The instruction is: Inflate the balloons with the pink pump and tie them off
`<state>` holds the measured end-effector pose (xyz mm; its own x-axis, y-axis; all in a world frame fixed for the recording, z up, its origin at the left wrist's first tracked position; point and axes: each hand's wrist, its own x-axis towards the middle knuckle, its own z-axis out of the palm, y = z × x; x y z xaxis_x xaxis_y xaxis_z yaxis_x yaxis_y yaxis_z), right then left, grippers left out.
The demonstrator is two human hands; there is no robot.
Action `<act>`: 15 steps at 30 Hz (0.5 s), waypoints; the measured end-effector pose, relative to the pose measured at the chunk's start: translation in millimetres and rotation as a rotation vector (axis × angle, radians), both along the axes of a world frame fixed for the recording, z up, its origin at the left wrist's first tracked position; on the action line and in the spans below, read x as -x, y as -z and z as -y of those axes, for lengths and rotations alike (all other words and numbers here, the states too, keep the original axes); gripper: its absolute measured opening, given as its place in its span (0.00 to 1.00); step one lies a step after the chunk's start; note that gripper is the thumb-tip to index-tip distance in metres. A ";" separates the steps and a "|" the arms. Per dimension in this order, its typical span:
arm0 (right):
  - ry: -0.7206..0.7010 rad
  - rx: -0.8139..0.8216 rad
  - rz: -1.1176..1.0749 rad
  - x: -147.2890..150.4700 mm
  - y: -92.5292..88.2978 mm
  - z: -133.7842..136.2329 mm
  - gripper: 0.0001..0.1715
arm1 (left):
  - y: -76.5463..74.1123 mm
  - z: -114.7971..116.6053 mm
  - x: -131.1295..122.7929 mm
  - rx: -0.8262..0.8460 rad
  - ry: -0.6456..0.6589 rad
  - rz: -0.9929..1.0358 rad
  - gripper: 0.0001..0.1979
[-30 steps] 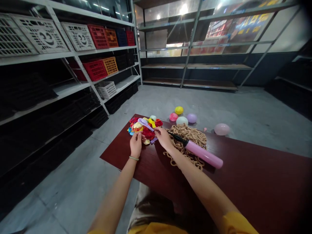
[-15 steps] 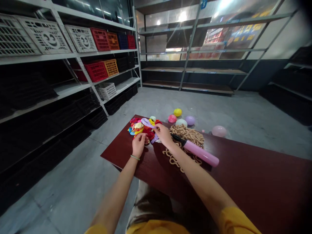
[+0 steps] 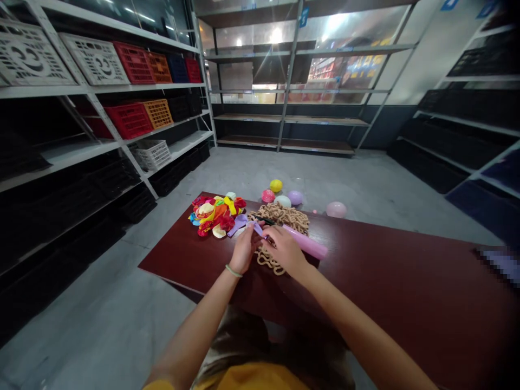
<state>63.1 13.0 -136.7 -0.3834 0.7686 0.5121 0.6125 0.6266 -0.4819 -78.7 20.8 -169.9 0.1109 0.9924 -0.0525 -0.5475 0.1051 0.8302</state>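
My left hand (image 3: 245, 251) and my right hand (image 3: 285, 249) meet over the dark red table (image 3: 365, 281), both pinched on a limp purple balloon (image 3: 257, 229) held between them. Just behind the hands lies a pink hand pump (image 3: 305, 244) with a black nozzle, resting on a heap of tan cord (image 3: 284, 216). A pile of flat coloured balloons (image 3: 215, 214) lies at the table's far left corner, a little left of my left hand.
Several inflated balloons (image 3: 282, 195) lie on the grey floor beyond the table, one pink balloon (image 3: 336, 209) farther right. Metal shelves with red, orange and white crates (image 3: 130, 116) line the left side. More shelving (image 3: 292, 116) stands at the back.
Both hands have come away from the balloon pile and drawn right and nearer, carrying a purple balloon. The camera has swung to the right.
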 end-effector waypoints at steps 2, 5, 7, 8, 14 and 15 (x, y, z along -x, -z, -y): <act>0.023 -0.014 0.051 -13.5 11.1 10.7 0.05 | 8.0 -0.6 -10.3 -0.029 -0.004 -0.039 0.20; 0.070 -0.034 0.139 -38.5 18.8 18.6 0.07 | 19.8 -2.9 -15.9 -0.020 -0.055 -0.131 0.19; 0.135 -0.046 0.198 -58.3 19.5 18.9 0.10 | 24.8 -4.2 -14.5 -0.017 -0.067 -0.173 0.20; 0.179 -0.049 0.228 -68.1 19.9 17.9 0.12 | 26.1 -4.5 -13.2 -0.015 -0.066 -0.180 0.20; 0.343 -0.008 0.405 -97.8 35.4 6.5 0.27 | 22.6 -1.3 -9.2 -0.003 -0.075 -0.152 0.26; 0.345 0.000 0.429 -98.1 37.0 5.8 0.27 | 21.2 -0.5 -8.8 -0.010 -0.078 -0.145 0.28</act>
<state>161.2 7.2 -173.7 -0.2835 0.8867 0.3653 0.9238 0.3547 -0.1440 -69.9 21.3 -191.1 0.0259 0.9983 -0.0521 -0.4283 0.0582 0.9018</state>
